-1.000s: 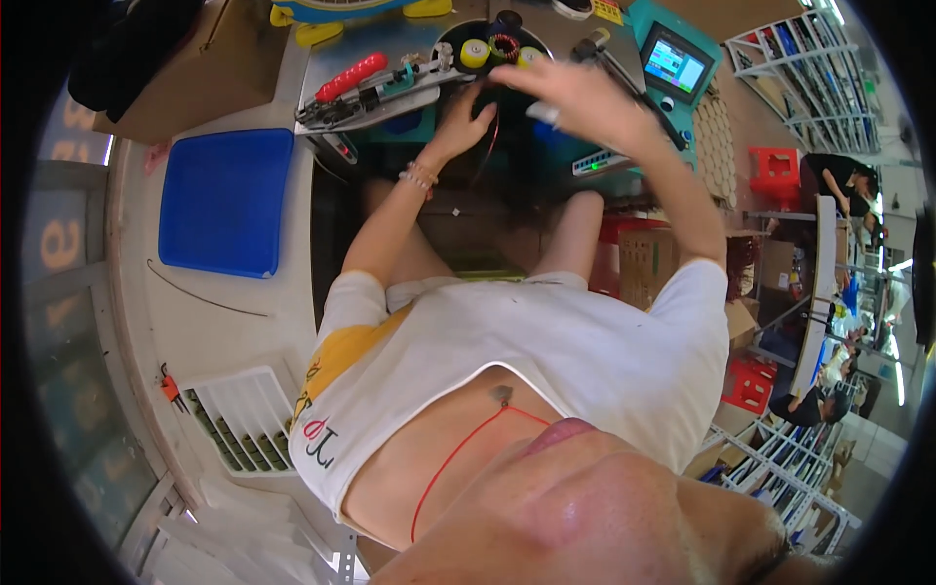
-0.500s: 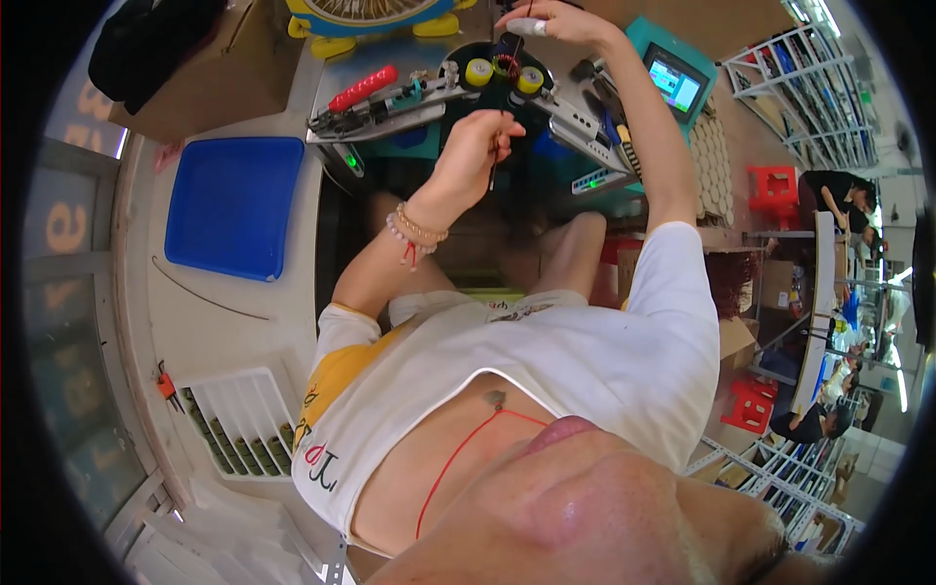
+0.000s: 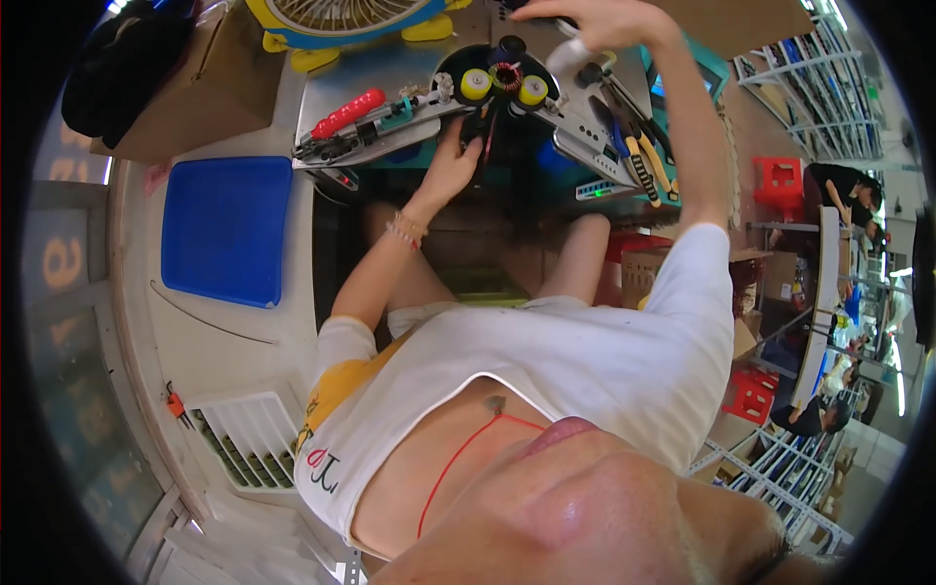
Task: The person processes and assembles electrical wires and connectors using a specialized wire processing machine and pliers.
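A small ring-shaped coil with reddish wire (image 3: 506,76) sits between a left yellow roller (image 3: 476,85), a right yellow roller (image 3: 532,91) and a black roller (image 3: 510,47) of a winding machine. Just below the left yellow roller is my left hand (image 3: 452,168), its fingers closed at a dark part I cannot make out. My right hand (image 3: 614,26) is above and right of the coil, fingers stretched out, apparently holding nothing. A white cover (image 3: 567,54) wraps one of its fingers. A red-handled clamp (image 3: 349,112) lies along the machine's left arm.
Pliers (image 3: 639,146) and other tools lie right of the machine, near a teal screen unit (image 3: 697,73). A spoked wheel in a blue and yellow frame (image 3: 351,18) stands at the back. On the left are a blue tray (image 3: 226,229), a cardboard box (image 3: 219,88) and a white rack (image 3: 255,414).
My left hand has moved down and left, to beside the left roller. My right hand has shifted right, away from above the coil. The left indicator light went from green to red.
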Motion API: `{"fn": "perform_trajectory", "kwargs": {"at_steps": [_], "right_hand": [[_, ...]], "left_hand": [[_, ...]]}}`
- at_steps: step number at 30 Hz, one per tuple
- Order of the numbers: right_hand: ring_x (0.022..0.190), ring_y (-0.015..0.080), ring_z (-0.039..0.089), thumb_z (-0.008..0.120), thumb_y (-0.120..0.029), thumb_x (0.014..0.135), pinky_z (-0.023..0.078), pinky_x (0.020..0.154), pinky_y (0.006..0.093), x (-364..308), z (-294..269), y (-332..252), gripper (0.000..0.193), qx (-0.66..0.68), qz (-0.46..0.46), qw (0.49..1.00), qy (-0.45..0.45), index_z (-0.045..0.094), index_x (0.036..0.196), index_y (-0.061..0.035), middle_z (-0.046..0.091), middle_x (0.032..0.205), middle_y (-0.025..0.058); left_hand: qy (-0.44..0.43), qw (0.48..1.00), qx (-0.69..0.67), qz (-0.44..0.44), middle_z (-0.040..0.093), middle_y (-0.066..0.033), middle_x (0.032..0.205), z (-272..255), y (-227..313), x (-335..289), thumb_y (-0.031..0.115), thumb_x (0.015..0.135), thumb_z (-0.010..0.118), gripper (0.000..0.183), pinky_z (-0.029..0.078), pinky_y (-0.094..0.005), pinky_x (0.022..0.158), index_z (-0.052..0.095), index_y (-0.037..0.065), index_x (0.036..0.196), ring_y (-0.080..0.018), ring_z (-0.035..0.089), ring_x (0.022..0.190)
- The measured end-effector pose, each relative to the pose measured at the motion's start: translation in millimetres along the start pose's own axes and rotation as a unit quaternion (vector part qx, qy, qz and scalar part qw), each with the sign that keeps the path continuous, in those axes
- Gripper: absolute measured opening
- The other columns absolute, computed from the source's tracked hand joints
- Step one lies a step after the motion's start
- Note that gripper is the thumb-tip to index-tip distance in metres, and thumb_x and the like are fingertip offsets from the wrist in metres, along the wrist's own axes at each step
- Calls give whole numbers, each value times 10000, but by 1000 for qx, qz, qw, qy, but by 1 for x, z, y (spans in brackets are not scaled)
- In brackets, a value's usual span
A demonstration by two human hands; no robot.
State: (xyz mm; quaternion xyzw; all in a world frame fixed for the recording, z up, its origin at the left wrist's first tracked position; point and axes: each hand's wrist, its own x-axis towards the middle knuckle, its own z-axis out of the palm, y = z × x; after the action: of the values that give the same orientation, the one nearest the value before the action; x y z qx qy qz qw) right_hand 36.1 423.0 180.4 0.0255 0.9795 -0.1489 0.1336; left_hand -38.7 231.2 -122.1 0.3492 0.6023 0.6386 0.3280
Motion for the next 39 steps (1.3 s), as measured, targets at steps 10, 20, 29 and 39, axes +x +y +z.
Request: {"fn": "perform_trajectory", "kwargs": {"at_steps": [10,20,29,39], "right_hand": [[952,303,631,645,-215,899,502,826,383,-99,106,-34,341,28,78,997,9,615,1194,-47,648,1062,137],[1053,338,591,591,-41,823,486,886,411,-13,138,-4,382,-106,29,949,297,582,1199,-110,582,1144,129],[906,368,592,625,-60,752,429,756,481,38,199,-3,294,-273,96,842,455,525,1028,-79,527,963,177],[1068,305,573,617,21,709,390,962,442,19,197,2,492,-175,82,876,441,562,1172,-137,567,1124,104]], "left_hand": [[-118,952,-201,-200,411,31,530,-24,82,-23,358,990,530,346,336,-277,485,555,89,774,-98,377,474],[228,765,369,476,579,-107,686,-65,183,-9,130,893,667,130,455,-389,616,627,56,794,-302,556,644],[95,942,235,219,556,-47,596,-159,167,25,408,981,514,476,363,-282,511,615,46,690,-180,536,537],[99,958,-198,183,407,-23,524,-177,185,0,285,1026,459,454,251,-263,428,460,75,624,-107,336,432]]}}
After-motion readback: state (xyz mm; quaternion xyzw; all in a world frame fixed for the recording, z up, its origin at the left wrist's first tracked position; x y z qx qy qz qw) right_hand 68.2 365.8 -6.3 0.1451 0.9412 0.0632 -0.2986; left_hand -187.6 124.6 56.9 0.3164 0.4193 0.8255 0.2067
